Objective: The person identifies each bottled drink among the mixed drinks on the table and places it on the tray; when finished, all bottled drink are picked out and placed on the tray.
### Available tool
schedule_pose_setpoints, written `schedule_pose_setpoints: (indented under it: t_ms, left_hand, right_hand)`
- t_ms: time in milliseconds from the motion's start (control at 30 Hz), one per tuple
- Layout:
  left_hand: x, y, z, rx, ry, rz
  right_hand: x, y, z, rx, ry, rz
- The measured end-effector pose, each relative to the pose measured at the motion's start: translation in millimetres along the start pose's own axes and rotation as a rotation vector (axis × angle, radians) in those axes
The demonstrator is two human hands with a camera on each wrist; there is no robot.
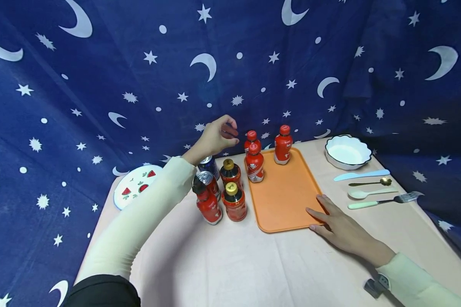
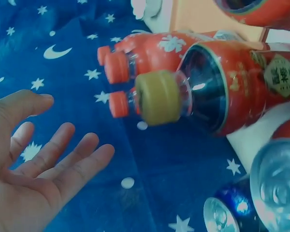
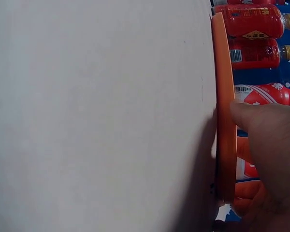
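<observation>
My left hand (image 1: pixel 217 135) hovers above the drinks with loosely bent fingers and nothing in its grasp; the left wrist view shows its palm (image 2: pixel 43 179) bare. Below it stand a blue can (image 1: pixel 209 167), a red can (image 1: pixel 210 183), a dark-capped red bottle (image 1: pixel 208 207) and two gold-capped bottles (image 1: pixel 234 204). Three red-capped bottles (image 1: pixel 283 145) stand on or at the far part of an orange tray (image 1: pixel 284 200). My right hand (image 1: pixel 339 226) rests on the tray's near right corner with fingers spread; in the right wrist view its thumb (image 3: pixel 246 113) touches the rim.
Right of the tray are a white fluted dish (image 1: pixel 347 152), a blue knife (image 1: pixel 361 175), a small gold spoon (image 1: pixel 369 183), a pale green spoon (image 1: pixel 369 194) and a fork (image 1: pixel 384 201). A watermelon-patterned plate (image 1: pixel 132 181) lies at the left, partly behind my left arm.
</observation>
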State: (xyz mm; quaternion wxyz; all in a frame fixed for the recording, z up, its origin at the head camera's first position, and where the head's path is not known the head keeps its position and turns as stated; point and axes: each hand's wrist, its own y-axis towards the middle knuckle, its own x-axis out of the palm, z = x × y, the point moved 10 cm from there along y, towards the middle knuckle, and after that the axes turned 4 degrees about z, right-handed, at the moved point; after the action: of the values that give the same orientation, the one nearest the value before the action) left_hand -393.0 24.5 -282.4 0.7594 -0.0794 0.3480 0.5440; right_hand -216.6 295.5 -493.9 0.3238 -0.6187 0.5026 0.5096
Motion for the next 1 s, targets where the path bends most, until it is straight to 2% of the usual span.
schedule_pose_setpoints:
  t_ms: [233, 400, 533, 633, 800, 867, 1000]
  left_hand:
    - [-24.9, -10.5, -7.0, 0.005, -0.023, 0.028]
    - [-39.7, -29.4, -17.7, 0.005, -0.024, 0.053]
    - [-46.2, -59.1, -16.0, 0.003, -0.098, 0.038]
    - [-46.9, -84.9, -14.2, -0.030, -0.137, 0.022]
    - [-37.1, -117.6, -32.1, 0.006, -0.093, 0.019]
    - [-33.1, -130.5, -32.3, 0.023, -0.081, 0.014]
    - [-30.1, -155.3, -21.4, 0.029, -0.056, 0.017]
  right_hand:
    - [-3.2, 1.3, -1.3, 0.002, 0.008, -0.002]
    - [-3.6, 1.8, -1.3, 0.006, 0.011, -0.004]
    - [-3.9, 2.0, -1.8, 0.007, 0.017, -0.001]
    - [-3.1, 1.9, -2.3, 0.009, 0.015, -0.006]
    - [-3.3, 1.1, -2.8, 0.011, 0.010, -0.007]
    - [-3.4, 1.0, -3.2, 0.012, 0.011, -0.006]
    - [-1.9, 0.5, -4.3, 0.014, 0.009, -0.013]
